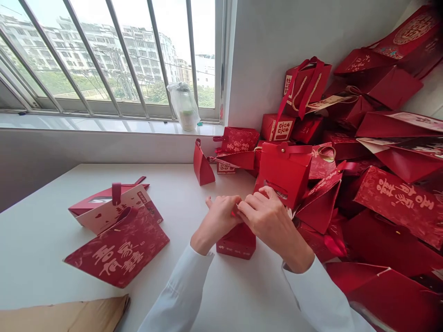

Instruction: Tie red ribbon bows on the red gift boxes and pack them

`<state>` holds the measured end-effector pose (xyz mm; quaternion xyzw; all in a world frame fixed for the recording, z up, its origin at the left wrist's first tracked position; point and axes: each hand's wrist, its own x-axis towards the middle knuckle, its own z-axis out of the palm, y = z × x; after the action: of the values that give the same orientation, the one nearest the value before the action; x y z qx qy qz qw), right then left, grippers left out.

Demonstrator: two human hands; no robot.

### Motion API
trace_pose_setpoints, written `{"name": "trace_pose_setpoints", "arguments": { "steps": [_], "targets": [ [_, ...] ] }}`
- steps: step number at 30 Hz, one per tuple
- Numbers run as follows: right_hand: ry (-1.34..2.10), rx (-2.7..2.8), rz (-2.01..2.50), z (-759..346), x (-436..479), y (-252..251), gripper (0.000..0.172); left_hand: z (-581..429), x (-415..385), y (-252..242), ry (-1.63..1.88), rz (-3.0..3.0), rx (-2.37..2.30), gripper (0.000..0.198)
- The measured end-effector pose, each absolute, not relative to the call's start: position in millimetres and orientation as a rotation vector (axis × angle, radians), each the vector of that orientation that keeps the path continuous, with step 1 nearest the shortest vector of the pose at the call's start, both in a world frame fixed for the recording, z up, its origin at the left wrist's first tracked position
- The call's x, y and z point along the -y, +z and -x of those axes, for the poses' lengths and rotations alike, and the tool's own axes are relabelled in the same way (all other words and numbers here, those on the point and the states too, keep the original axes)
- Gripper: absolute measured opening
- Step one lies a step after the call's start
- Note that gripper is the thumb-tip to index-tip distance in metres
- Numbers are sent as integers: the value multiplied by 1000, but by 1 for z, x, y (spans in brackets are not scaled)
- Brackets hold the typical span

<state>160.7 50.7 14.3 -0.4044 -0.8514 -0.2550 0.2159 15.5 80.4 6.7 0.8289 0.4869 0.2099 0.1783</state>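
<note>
A small red gift box (237,242) with pale lettering along its lower edge stands on the white table in front of me. Both of my hands are closed at its top. My left hand (221,214) grips the upper left part, and my right hand (265,216) pinches at the upper right, its fingertips meeting those of the left. The fingers hide most of the top of the box. Just beyond my right hand stands a larger red box (285,166) with a slot in its front.
Red gift boxes (398,198) are heaped along the right side against the wall. Several folded boxes (121,249) lie on the left of the white table (44,230). Brown cardboard (69,316) lies at the near left. A bagged cup (185,107) stands on the windowsill.
</note>
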Motion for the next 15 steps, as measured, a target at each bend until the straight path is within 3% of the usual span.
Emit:
{"name": "trace_pose_setpoints", "arguments": {
  "steps": [15],
  "targets": [
    [-253,2586,1404,-167,-43,25,21,-11,-80,17,652,-2046,-1346,14]
  ]
}}
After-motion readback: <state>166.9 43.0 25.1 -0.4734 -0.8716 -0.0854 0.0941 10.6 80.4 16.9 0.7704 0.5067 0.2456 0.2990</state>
